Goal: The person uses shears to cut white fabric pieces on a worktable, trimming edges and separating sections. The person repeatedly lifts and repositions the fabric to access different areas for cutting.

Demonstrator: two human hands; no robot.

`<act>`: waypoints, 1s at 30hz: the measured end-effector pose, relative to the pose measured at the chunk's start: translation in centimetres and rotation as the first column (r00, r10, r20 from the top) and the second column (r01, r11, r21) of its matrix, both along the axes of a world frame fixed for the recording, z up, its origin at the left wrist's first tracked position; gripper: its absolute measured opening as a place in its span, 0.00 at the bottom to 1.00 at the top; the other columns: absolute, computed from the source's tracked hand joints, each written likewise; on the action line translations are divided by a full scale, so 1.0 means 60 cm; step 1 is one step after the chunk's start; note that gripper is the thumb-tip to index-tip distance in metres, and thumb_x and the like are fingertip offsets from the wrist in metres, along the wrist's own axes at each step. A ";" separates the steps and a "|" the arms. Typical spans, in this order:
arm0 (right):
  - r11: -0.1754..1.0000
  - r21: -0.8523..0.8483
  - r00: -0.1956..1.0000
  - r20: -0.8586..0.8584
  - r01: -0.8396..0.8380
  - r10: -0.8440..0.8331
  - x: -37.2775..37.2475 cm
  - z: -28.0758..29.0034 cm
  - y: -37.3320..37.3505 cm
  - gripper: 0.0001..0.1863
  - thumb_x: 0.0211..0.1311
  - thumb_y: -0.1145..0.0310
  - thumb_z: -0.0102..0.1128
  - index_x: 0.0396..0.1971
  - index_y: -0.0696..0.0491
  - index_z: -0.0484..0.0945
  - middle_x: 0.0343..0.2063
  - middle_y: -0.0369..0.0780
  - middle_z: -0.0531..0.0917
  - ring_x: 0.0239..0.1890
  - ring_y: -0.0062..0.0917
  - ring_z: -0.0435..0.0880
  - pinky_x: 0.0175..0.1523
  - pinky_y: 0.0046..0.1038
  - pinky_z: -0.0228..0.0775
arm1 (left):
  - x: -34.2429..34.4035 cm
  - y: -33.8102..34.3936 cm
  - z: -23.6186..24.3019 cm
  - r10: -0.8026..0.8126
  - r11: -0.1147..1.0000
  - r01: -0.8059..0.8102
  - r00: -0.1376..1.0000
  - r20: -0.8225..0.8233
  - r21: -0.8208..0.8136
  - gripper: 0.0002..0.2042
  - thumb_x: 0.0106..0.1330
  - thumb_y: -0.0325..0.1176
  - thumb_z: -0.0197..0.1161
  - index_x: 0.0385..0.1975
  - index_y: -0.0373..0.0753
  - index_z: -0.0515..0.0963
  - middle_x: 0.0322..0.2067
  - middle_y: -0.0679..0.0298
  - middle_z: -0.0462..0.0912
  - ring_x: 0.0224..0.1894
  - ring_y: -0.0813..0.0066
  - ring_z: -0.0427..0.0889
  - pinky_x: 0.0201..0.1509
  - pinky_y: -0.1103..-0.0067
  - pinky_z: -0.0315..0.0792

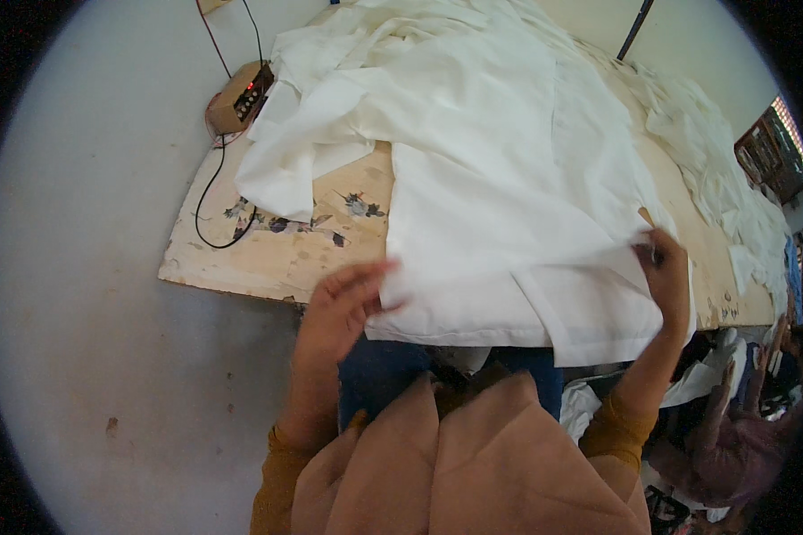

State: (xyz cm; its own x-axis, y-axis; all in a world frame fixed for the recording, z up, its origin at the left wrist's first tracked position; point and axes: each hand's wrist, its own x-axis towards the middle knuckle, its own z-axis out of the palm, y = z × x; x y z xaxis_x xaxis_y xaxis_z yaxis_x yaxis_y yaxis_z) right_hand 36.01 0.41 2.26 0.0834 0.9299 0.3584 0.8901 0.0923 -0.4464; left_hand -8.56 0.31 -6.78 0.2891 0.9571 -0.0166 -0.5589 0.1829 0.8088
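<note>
White cloth (500, 205) lies spread over the wooden table, with a flat hemmed panel at the near edge. My left hand (348, 299) is at that panel's left edge, its fingertips smeared by motion, so I cannot tell whether they grip. My right hand (665, 272) has curled fingers pinching the white cloth at the right side. A blurred pale band of fabric stretches between my hands. The lower part of the panel hangs over the front edge, above my lap.
The table (205, 259) has stained patches at left. A brown control box (236, 98) with cables sits at the back left. More cloth (714, 169) is heaped along the right. At lower right, another person (740, 446) works near white fabric.
</note>
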 end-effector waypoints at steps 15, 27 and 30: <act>0.970 -0.057 0.899 0.366 -0.238 0.242 -0.212 -0.101 0.073 0.30 0.54 0.72 0.63 0.60 0.39 0.72 0.57 0.34 0.72 0.36 0.32 0.82 0.40 0.35 0.70 | -0.068 -0.099 -0.007 0.106 0.993 -0.088 0.460 -0.882 0.073 0.19 0.67 0.36 0.65 0.53 0.32 0.75 0.47 0.58 0.83 0.48 0.69 0.82 0.50 0.75 0.75; 0.918 -0.143 0.860 0.321 -0.371 0.397 -0.240 -0.115 0.167 0.28 0.54 0.71 0.63 0.58 0.41 0.74 0.58 0.34 0.74 0.39 0.34 0.83 0.43 0.37 0.72 | 0.021 -0.095 -0.050 0.257 0.964 -0.255 0.845 -0.469 0.068 0.13 0.67 0.31 0.67 0.46 0.28 0.79 0.39 0.62 0.85 0.41 0.81 0.80 0.47 0.82 0.74; 0.925 -0.094 0.886 0.264 -0.369 0.381 -0.300 -0.073 0.088 0.26 0.48 0.76 0.67 0.51 0.45 0.77 0.47 0.37 0.78 0.37 0.36 0.82 0.43 0.38 0.72 | 0.021 -0.105 -0.047 0.312 0.948 -0.296 0.798 -0.516 0.117 0.13 0.67 0.31 0.66 0.44 0.28 0.80 0.38 0.62 0.85 0.41 0.82 0.79 0.46 0.83 0.73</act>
State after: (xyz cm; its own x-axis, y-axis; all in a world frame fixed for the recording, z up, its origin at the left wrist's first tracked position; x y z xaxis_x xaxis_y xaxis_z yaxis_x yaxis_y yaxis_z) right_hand 18.04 5.67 -2.13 -0.3695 0.8866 0.2783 0.8797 0.4302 -0.2027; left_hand -7.29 -6.01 -9.59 -0.0611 0.9968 -0.0516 -0.0752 0.0470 0.9961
